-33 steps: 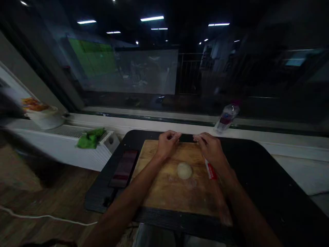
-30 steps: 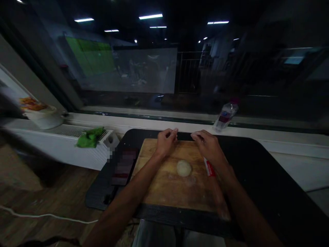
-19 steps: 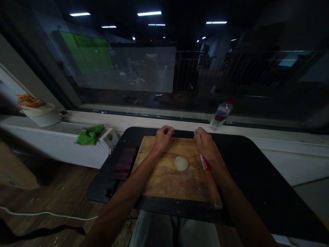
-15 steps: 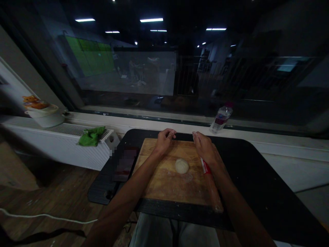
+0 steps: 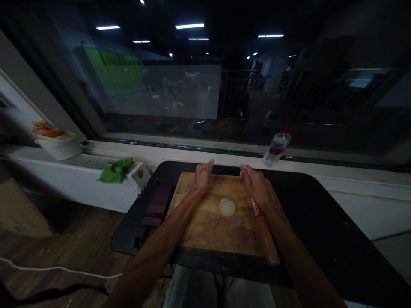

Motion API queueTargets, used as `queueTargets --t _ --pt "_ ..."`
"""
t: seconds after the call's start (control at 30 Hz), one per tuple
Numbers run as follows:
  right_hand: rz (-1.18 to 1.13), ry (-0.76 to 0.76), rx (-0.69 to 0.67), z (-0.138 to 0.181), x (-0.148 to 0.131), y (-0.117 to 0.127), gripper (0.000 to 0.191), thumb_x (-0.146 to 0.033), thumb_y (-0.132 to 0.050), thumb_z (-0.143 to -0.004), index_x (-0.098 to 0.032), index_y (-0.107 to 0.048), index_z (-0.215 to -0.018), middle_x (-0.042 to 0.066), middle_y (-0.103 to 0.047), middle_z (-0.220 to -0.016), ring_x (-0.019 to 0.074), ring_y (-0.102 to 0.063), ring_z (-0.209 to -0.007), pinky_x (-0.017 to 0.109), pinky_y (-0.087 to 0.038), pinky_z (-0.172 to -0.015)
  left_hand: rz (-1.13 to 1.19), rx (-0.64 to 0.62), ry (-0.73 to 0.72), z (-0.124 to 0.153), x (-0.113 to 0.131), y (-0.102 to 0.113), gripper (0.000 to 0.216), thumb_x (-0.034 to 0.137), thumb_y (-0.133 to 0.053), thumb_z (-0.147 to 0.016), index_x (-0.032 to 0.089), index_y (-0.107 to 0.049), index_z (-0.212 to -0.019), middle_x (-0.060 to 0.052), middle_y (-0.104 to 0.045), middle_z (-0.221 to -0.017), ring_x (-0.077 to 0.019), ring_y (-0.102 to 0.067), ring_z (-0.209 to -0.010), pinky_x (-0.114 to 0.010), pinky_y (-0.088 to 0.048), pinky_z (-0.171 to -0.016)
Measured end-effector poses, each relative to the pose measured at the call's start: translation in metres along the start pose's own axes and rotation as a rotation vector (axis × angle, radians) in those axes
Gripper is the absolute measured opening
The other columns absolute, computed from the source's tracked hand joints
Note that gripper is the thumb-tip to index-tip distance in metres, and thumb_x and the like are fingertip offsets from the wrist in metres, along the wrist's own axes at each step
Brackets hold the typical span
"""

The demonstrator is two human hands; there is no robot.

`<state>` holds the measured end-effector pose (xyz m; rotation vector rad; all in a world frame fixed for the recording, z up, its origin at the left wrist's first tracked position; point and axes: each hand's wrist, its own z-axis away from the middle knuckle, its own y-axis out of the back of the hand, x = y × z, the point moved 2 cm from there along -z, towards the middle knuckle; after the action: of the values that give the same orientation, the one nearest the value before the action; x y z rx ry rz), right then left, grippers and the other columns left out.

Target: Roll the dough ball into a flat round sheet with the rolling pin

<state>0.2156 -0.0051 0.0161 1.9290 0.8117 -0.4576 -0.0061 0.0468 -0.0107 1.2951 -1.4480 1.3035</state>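
A pale round of dough [image 5: 227, 207] lies on the wooden board [image 5: 208, 239], a little below and between my two hands. Above the board's far left part, my left hand [image 5: 203, 174] is closed, fingers curled in and thumb pointing up; no object shows in it. Over the far right part, my right hand [image 5: 253, 179] is also closed, its whitish fingertips pressed together, with nothing visible in them. A wooden rolling pin [image 5: 267, 239] with a red and white label lies along the board's right side, its far end hidden under my right hand and wrist.
The board rests on a black table [image 5: 308, 214]. At its left is a dark reddish flat object [image 5: 157, 205], partly blurred. A water bottle [image 5: 277, 147] stands on the windowsill. Left, a green cloth [image 5: 116, 170] and a white pot [image 5: 62, 145] sit on the radiator [image 5: 96, 188].
My left hand has turned and shifted slightly left, its fingers curling in and its thumb rising. My right hand has stayed nearly in place. The dough and rolling pin have not moved.
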Motion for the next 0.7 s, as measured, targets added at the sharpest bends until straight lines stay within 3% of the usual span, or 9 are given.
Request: queueTargets --t 0.13,0.27,0.37,0.47,0.57,0.7 --pt "-0.005 -0.067 -0.008 0.0 -0.014 0.001 0.07 -0.08 -0.028 -0.11 -0.031 -0.053 -0.066 0.008 -0.068 -0.064 0.0255 -0.069 -0.066 0.034 -0.049 -0.07 0.16 -0.009 0.12 0.001 0.01 -0.004 0.072 0.076 -0.075 -0.098 0.025 -0.034 -0.069 0.01 -0.024 -0.056 -0.0077 -0.021 -0.049 -0.024 -0.015 -0.047" --pt "0.077 -0.141 0.045 0.002 -0.023 0.007 0.075 -0.085 -0.029 -0.108 -0.03 -0.046 -0.059 0.007 -0.06 -0.058 0.024 -0.063 -0.062 0.034 -0.038 -0.061 0.21 -0.111 0.167 0.007 0.014 -0.012 0.058 0.073 -0.077 -0.099 0.024 -0.049 -0.085 0.012 -0.029 -0.057 -0.0067 -0.025 -0.045 -0.018 -0.018 -0.043" --pt "0.095 -0.154 0.067 0.002 -0.024 0.009 0.076 -0.086 -0.031 -0.108 -0.029 -0.048 -0.06 0.007 -0.06 -0.058 0.0242 -0.063 -0.064 0.034 -0.037 -0.059 0.194 -0.157 0.153 0.011 0.013 -0.015 0.052 0.069 -0.08 -0.099 0.024 -0.054 -0.095 0.012 -0.041 -0.06 -0.0061 -0.03 -0.044 -0.016 -0.02 -0.042" --pt "-0.013 -0.13 0.087 0.001 -0.022 0.007 0.075 -0.088 -0.032 -0.107 -0.028 -0.06 -0.07 0.006 -0.065 -0.062 0.0236 -0.065 -0.064 0.032 -0.042 -0.06 0.099 -0.164 0.109 0.011 0.011 -0.013 0.05 0.071 -0.075 -0.102 0.024 -0.059 -0.1 0.01 -0.051 -0.062 -0.0066 -0.032 -0.041 -0.018 -0.02 -0.04" --pt "-0.171 -0.144 0.067 0.001 -0.022 0.004 0.075 -0.091 -0.036 -0.104 -0.026 -0.07 -0.086 0.002 -0.065 -0.059 0.0207 -0.062 -0.054 0.03 -0.045 -0.058 -0.05 -0.137 0.033 0.008 0.009 -0.008 0.059 0.079 -0.063 -0.104 0.022 -0.065 -0.093 0.009 -0.044 -0.053 -0.0093 -0.033 -0.041 -0.023 -0.024 -0.043" --pt "-0.135 -0.132 0.099 0.002 -0.025 0.006 0.079 -0.093 -0.039 -0.104 -0.028 -0.064 -0.066 0.002 -0.058 -0.05 0.0228 -0.064 -0.054 0.032 -0.045 -0.057 -0.225 -0.124 -0.106 0.005 0.011 -0.004 0.075 0.087 -0.052 -0.103 0.022 -0.06 -0.067 0.004 -0.042 -0.051 -0.0135 -0.042 -0.051 -0.029 -0.034 -0.055"
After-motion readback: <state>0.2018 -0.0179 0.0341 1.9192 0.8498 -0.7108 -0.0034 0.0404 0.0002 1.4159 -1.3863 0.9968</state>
